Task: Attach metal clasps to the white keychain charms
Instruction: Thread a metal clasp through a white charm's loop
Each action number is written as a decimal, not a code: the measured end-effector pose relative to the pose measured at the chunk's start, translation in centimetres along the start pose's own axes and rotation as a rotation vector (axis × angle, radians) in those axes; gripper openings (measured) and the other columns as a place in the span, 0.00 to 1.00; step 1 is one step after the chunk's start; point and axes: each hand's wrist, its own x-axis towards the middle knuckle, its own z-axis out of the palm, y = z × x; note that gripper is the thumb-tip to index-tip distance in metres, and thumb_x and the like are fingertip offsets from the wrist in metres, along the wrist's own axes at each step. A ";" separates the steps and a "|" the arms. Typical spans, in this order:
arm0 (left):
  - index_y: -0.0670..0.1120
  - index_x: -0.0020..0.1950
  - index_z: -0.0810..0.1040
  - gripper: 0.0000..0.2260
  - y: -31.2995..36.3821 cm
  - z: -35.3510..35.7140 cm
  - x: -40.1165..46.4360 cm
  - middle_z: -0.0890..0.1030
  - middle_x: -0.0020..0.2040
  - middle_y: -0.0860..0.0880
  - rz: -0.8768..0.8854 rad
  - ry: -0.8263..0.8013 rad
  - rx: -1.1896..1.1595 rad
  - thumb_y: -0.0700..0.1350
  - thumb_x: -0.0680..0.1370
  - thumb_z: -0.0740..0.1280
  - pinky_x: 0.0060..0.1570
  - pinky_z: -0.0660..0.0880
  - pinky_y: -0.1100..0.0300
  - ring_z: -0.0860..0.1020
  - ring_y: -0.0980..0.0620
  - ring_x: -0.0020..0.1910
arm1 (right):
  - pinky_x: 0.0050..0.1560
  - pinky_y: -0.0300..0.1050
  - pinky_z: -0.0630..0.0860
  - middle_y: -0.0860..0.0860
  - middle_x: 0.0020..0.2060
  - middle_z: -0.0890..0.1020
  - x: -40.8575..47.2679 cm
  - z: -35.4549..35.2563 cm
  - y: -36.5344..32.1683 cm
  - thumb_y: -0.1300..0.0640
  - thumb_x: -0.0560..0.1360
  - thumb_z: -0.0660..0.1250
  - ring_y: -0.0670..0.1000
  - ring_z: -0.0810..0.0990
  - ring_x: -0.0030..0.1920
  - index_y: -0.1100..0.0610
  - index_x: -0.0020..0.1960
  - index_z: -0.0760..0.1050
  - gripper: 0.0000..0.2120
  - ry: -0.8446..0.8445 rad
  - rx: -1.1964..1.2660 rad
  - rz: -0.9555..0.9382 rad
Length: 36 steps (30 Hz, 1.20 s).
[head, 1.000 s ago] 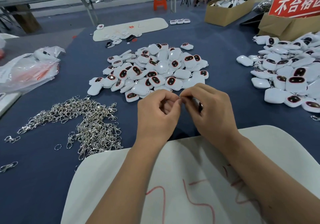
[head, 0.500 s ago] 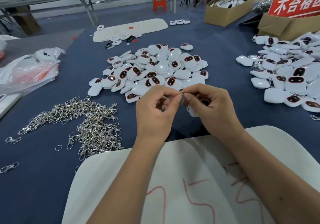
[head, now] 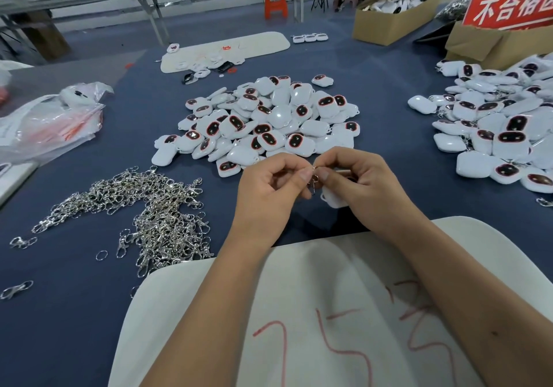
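My left hand (head: 269, 186) and my right hand (head: 359, 183) meet fingertip to fingertip just above the bench (head: 374, 93), fingers curled in. Between the two thumbs and forefingers I pinch a small metal clasp (head: 313, 180), which hangs down in the narrow gap between them. Tucked under my right fingers is one white charm (head: 333, 198), only its lower corner showing beneath the hand; whether the clasp is already through its loop I cannot tell.

My forearms lie over a white board (head: 185, 312) with red marks scrawled on it, at the near edge of the bench. To my left, on the blue cloth, sits a tangled heap of silver clasps (head: 149, 216), with a few loose ones and a ring strayed nearer the edge. Straight ahead, just beyond my fingers, is a pile of white charms (head: 269, 120), many showing dark oval faces ringed in red. A second pile of charms (head: 502, 129) spreads on my right. Far left lies a crumpled plastic bag (head: 51, 123); at the back right stand cardboard boxes (head: 392, 18) and a red sign (head: 511, 3).
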 end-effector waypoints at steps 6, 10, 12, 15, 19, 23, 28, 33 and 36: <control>0.40 0.45 0.81 0.07 0.0 -0.3 0.0 0.80 0.32 0.52 -0.019 -0.037 0.008 0.32 0.80 0.67 0.39 0.74 0.68 0.77 0.56 0.33 | 0.43 0.42 0.72 0.61 0.40 0.81 0.1 -0.1 0.3 0.64 0.82 0.67 0.51 0.75 0.39 0.59 0.47 0.81 0.07 -0.010 -0.017 -0.006; 0.44 0.45 0.81 0.08 0.0 -0.6 -0.1 0.81 0.32 0.53 -0.031 -0.081 0.062 0.33 0.80 0.67 0.40 0.75 0.67 0.78 0.57 0.33 | 0.41 0.39 0.72 0.57 0.38 0.81 0.0 -0.1 0.2 0.65 0.82 0.67 0.48 0.75 0.37 0.58 0.46 0.82 0.08 -0.014 -0.065 0.008; 0.45 0.45 0.81 0.09 -0.1 -0.7 -0.1 0.81 0.32 0.53 -0.032 -0.093 0.101 0.34 0.80 0.67 0.41 0.77 0.65 0.78 0.56 0.34 | 0.41 0.39 0.73 0.57 0.39 0.82 0.0 -0.1 0.1 0.65 0.82 0.67 0.48 0.77 0.37 0.59 0.47 0.82 0.08 -0.020 -0.087 0.011; 0.46 0.45 0.81 0.08 -0.2 -0.9 -0.1 0.81 0.32 0.51 -0.031 -0.101 0.152 0.36 0.80 0.67 0.42 0.76 0.62 0.78 0.54 0.35 | 0.42 0.40 0.75 0.56 0.39 0.82 0.0 -0.1 0.0 0.65 0.82 0.68 0.49 0.78 0.37 0.59 0.47 0.83 0.07 -0.021 -0.116 0.003; 0.49 0.45 0.81 0.06 -0.4 -0.7 -0.2 0.81 0.33 0.52 -0.008 -0.078 0.229 0.40 0.80 0.67 0.39 0.73 0.64 0.78 0.56 0.34 | 0.44 0.51 0.78 0.54 0.38 0.83 0.0 0.1 0.1 0.64 0.81 0.69 0.58 0.79 0.39 0.56 0.46 0.83 0.07 0.017 -0.202 -0.047; 0.50 0.45 0.80 0.04 -0.6 -0.5 -0.2 0.81 0.34 0.54 0.055 -0.030 0.330 0.43 0.78 0.67 0.35 0.74 0.61 0.78 0.55 0.34 | 0.39 0.51 0.77 0.47 0.33 0.80 -0.2 0.4 0.1 0.66 0.79 0.70 0.51 0.77 0.33 0.55 0.43 0.81 0.09 0.096 -0.349 -0.171; 0.47 0.45 0.80 0.05 -0.9 -0.9 -0.1 0.80 0.39 0.54 0.171 -0.026 0.486 0.38 0.78 0.68 0.41 0.76 0.54 0.79 0.51 0.40 | 0.39 0.53 0.76 0.48 0.37 0.81 -0.3 0.6 0.2 0.70 0.76 0.69 0.52 0.78 0.38 0.58 0.45 0.80 0.09 0.133 -0.569 -0.297; 0.46 0.44 0.78 0.05 -0.8 -0.9 -0.2 0.77 0.39 0.53 0.255 -0.047 0.551 0.39 0.78 0.66 0.40 0.72 0.59 0.75 0.52 0.40 | 0.38 0.39 0.70 0.41 0.38 0.76 -0.4 0.4 0.0 0.70 0.77 0.70 0.46 0.72 0.36 0.58 0.46 0.81 0.08 0.134 -0.692 -0.370; 0.46 0.44 0.78 0.05 -0.7 -0.8 -0.2 0.77 0.39 0.53 0.264 -0.027 0.536 0.37 0.78 0.67 0.39 0.71 0.61 0.75 0.51 0.40 | 0.38 0.39 0.69 0.42 0.38 0.75 -0.4 0.5 -0.2 0.69 0.79 0.69 0.47 0.71 0.36 0.59 0.46 0.81 0.07 0.159 -0.687 -0.390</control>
